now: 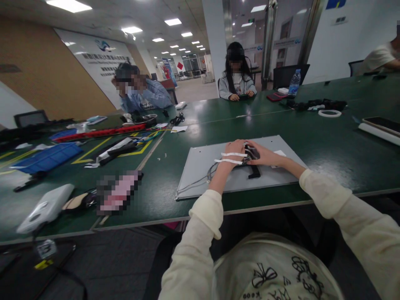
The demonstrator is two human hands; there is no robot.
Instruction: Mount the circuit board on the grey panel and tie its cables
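Observation:
A pale grey board (203, 160) lies flat on the green table in front of me. Over its middle, my left hand (235, 149) and my right hand (265, 155) meet around a small black device (252, 152). Its exact kind is hidden by my fingers. My right fingers curl over its far side with the thumb at the near side; my left fingers close on its left. A black angled piece (254, 171) sticks out below it towards me. White strips (231, 158) cross my left hand and wrist. A thin grey cable (196, 181) runs across the board's left part.
Left of the board are a patterned pouch (121, 193), a white case (46, 208), a blue tray (46, 157) and a red power strip (100, 132). A water bottle (294, 83), cables (318, 104) and a white tape ring (330, 113) stand far right. Two people sit opposite.

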